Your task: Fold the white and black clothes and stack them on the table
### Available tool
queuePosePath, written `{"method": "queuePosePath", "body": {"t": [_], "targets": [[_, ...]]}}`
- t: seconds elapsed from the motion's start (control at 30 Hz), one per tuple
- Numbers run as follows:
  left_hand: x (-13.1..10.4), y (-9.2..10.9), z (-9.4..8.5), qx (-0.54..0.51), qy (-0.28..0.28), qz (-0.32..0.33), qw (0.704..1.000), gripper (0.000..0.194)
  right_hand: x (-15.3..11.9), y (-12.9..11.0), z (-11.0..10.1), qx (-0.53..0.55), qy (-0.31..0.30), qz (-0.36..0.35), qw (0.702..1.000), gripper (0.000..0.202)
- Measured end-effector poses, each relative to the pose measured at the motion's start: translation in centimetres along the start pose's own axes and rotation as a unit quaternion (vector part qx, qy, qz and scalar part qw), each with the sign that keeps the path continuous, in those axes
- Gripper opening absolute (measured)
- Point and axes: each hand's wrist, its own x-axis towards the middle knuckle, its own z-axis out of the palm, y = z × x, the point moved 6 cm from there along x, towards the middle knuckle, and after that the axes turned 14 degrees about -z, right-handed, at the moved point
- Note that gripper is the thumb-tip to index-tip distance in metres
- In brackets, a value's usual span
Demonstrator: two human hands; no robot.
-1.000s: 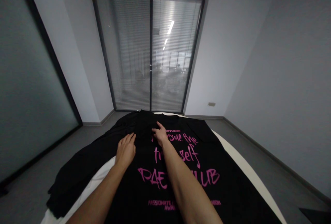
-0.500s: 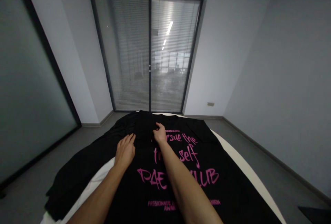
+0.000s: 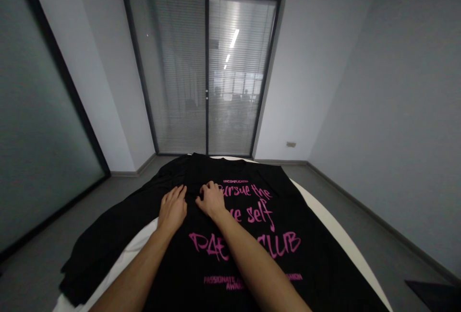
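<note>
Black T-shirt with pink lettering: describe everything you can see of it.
The black T-shirt looks like soft fabric, spread mostly flat, printed side up, on a pale table. Its neckline is at the far end; its near end runs out of frame. The right forearm hides part of the lettering. The left hand rests at its left side; the right hand appears to touch it beside the upper words.

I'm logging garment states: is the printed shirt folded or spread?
Spread: the printed shirt lies wide over the table, its neckline and lettering showing.
</note>
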Motion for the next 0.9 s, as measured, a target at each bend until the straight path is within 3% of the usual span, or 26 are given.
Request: {"method": "queuePosePath", "body": {"t": [0.23,0.43,0.5,0.57,0.73,0.83,0.9], "targets": [[0.0,0.0,-0.1,-0.009,-0.005,0.003,1.000,0.052,-0.2,-0.2,-1.2,-0.022,-0.027,-0.069,0.997,0.026],[0.0,0.0,0.0,0.002,-0.005,0.005,1.000,0.049,-1.6,0.7,0.2,0.063,-0.060,-0.085,0.993,0.062],[0.0,0.1,-0.1,0.008,-0.004,0.004,1.000,0.048,-2.0,1.1,0.7,0.093,-0.103,-0.093,0.986,0.066],[0.0,0.1,-0.2,0.010,-0.002,0.005,1.000,0.047,-2.3,1.8,0.0,0.096,-0.104,-0.092,0.986,0.062],[-0.1,0.3,-0.4,0.020,-0.001,0.005,1.000,0.046,-4.2,6.4,-4.1,0.027,-0.042,0.039,0.998,0.064],[-0.3,0.4,-0.3,0.030,-0.003,0.002,1.000,0.048,-6.8,10.2,-5.8,-0.007,-0.056,0.124,0.991,0.076],[-0.4,0.5,-0.2,0.034,-0.006,0.005,0.999,0.050,-8.8,12.2,-6.3,-0.006,-0.086,0.134,0.987,0.078]]}}
